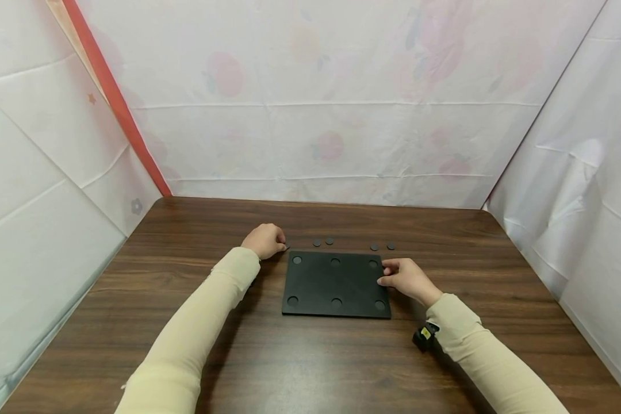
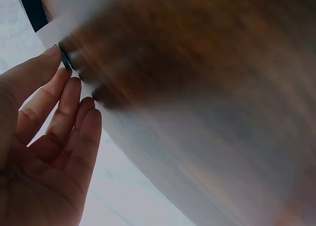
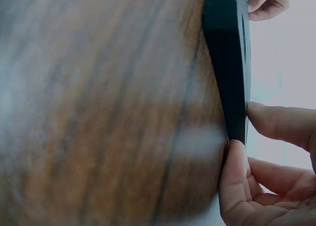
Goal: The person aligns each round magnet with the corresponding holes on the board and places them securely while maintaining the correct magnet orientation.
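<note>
A flat black rectangular board (image 1: 336,284) with several round recesses lies on the table; its back-left recess looks greyer than the rest. Just off the board's back-left corner, my left hand (image 1: 265,241) pinches a small dark disc (image 2: 65,59) between thumb and index finger, the disc tilted up on edge. My right hand (image 1: 410,280) holds the board's right edge, thumb on top and index finger against the side, as the right wrist view shows. Behind the board lie a left pair of dark discs (image 1: 317,242) and a right pair of discs (image 1: 390,246).
The brown wood-grain table (image 1: 310,362) spreads around the board. White patterned curtains (image 1: 310,115) hang along its back and sides, with a red strip (image 1: 114,95) at the back left. A black wrist device (image 1: 425,335) sits under the right sleeve cuff.
</note>
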{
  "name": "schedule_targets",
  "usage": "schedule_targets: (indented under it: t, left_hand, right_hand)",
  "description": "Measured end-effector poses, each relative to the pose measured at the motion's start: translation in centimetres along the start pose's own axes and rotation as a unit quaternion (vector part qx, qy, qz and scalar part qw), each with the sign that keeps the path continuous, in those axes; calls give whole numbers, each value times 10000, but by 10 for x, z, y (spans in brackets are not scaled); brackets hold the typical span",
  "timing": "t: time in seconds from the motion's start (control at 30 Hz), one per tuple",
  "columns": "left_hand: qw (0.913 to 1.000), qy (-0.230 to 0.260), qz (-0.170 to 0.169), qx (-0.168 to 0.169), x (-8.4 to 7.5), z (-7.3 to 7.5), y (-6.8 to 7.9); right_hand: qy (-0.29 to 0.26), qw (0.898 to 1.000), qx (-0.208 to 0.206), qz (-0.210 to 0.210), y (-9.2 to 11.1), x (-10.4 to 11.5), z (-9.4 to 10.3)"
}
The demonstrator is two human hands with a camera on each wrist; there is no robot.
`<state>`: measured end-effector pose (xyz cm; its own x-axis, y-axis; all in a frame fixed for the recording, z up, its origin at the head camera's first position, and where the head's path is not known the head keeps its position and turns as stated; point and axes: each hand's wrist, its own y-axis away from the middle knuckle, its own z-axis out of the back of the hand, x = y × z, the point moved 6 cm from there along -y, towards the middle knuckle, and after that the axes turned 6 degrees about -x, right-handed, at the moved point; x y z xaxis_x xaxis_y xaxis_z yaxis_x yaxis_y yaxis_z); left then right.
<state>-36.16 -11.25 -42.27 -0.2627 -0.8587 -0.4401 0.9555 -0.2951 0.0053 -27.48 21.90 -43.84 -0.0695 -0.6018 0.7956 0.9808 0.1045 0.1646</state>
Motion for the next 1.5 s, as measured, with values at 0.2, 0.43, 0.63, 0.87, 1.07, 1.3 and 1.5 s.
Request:
schedule_targets:
  t: [0.2, 0.43, 0.63, 0.87, 1.07, 1.3, 1.5]
  left_hand:
    - [10000, 60, 23, -31, 1, 2, 4]
    - [9999, 107, 41, -12, 0, 4, 9]
    - [10000, 72, -39, -32, -2, 5, 12]
    - [9998, 124, -139, -31, -8, 10, 19]
    - [9993, 307, -220, -10, -16, 12, 27]
    - [9979, 517, -402, 32, -28, 13, 39]
    - [9965, 535, -638, 26, -39, 13, 48]
  right_hand:
    - [30, 10000, -23, 5, 1, 1, -1]
    - [52, 10000, -50, 21, 1, 1, -1]
    - [71, 10000, -57, 33, 2, 1, -1]
    - [56, 10000, -24, 55, 2, 1, -1]
    - [57, 10000, -39, 67, 2, 2, -1]
    - [80, 9999, -34, 79, 2, 3, -1]
    - [75, 9999, -40, 75, 1, 4, 0]
